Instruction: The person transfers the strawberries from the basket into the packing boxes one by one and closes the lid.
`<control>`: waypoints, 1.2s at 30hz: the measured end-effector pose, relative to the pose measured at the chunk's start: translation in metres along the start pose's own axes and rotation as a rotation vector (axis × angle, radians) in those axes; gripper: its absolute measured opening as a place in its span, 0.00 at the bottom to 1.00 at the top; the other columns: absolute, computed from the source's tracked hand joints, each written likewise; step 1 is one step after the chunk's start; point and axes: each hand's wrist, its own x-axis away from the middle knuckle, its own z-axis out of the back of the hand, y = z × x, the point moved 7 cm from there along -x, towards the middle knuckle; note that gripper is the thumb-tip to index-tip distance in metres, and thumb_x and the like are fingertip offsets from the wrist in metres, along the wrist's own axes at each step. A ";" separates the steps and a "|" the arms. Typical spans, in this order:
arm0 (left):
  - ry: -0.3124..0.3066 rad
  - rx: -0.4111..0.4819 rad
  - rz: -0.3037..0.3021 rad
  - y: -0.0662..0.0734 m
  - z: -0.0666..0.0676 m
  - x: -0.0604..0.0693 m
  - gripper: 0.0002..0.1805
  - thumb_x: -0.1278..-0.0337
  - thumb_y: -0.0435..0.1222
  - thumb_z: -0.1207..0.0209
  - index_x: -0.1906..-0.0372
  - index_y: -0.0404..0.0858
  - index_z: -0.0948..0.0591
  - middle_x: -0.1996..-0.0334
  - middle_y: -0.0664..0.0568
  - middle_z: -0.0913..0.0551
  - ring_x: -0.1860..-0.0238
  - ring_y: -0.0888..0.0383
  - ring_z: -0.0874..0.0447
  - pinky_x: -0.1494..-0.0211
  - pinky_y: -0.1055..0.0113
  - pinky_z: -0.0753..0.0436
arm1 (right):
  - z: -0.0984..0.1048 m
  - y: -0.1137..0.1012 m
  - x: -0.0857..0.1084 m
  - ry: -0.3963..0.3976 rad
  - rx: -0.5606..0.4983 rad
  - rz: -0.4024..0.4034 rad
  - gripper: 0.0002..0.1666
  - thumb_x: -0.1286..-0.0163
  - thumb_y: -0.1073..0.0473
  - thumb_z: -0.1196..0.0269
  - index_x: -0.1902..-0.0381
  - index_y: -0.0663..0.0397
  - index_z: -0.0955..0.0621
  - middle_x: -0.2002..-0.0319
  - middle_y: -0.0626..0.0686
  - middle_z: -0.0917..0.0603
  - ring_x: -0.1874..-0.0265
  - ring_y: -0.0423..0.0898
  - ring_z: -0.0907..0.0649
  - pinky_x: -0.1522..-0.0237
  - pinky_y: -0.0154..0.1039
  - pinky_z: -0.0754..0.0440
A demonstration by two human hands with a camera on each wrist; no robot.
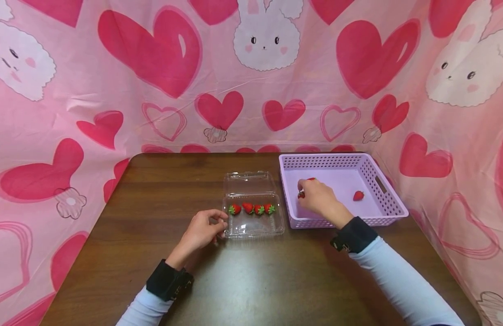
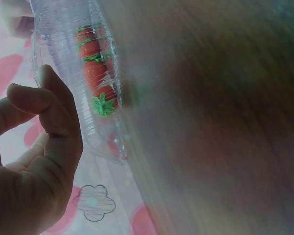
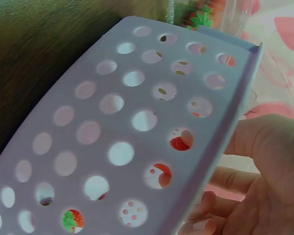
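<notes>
An open clear plastic container [image 1: 253,226] lies on the table with several strawberries [image 1: 248,208] in a row, also visible in the left wrist view as red strawberries [image 2: 94,73]. My left hand [image 1: 203,230] holds the container's left edge with bent fingers; the left wrist view shows this hand [image 2: 49,142] beside the rim. Inside the lilac basket [image 1: 385,220], my right hand [image 1: 320,197] pinches a strawberry [image 1: 301,194], mostly hidden by the fingers. Through the holes of the basket wall [image 3: 107,147], red patches show near the right hand [image 3: 269,181].
Another strawberry [image 1: 358,195] lies toward the right of the basket, and a red piece [image 1: 311,179] shows just beyond my right hand. The container's raised lid [image 1: 249,183] is at its far side. A pink curtain [image 1: 251,81] hangs behind the brown table [image 1: 251,280].
</notes>
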 end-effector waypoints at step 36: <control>0.003 0.010 0.003 -0.001 0.000 -0.001 0.09 0.34 0.28 0.32 0.51 0.33 0.14 0.77 0.48 0.16 0.76 0.45 0.16 0.74 0.54 0.15 | 0.020 -0.032 0.010 0.134 0.007 0.092 0.15 0.34 0.59 0.31 0.51 0.59 0.17 0.66 0.56 0.15 0.66 0.55 0.16 0.66 0.55 0.16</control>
